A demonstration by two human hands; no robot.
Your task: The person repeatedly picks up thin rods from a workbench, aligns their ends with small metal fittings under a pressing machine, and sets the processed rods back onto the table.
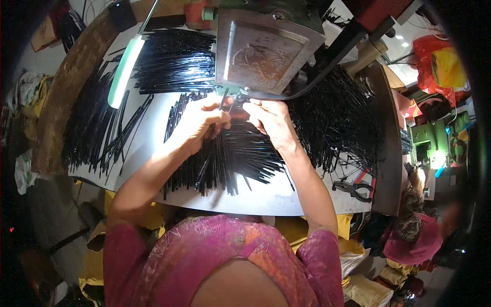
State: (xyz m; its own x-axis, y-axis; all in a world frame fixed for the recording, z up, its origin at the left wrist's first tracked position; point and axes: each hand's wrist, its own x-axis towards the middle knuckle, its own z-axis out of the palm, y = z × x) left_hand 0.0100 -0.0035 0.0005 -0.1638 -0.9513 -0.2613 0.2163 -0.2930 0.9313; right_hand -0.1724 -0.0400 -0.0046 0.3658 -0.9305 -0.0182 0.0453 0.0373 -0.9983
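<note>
The left hand (208, 122), the nearer, is pinching a black rod (224, 97) that is slanting up and slightly rightward from its grip, near the machine's (268, 56) lower edge, while the right hand (272, 118) is hovering beside, its hold impossible to tell.

the rods (175, 65) are black, the tabletop (258, 200) white, the shirt (176, 263) magenta and orange with pale squiggles.

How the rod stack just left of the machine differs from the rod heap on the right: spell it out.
The rod stack lies mostly parallel, running sideways; the rod heap points many ways. The rod stack covers less table; the rod heap spreads wider. Both consist of thin black rods.
</note>
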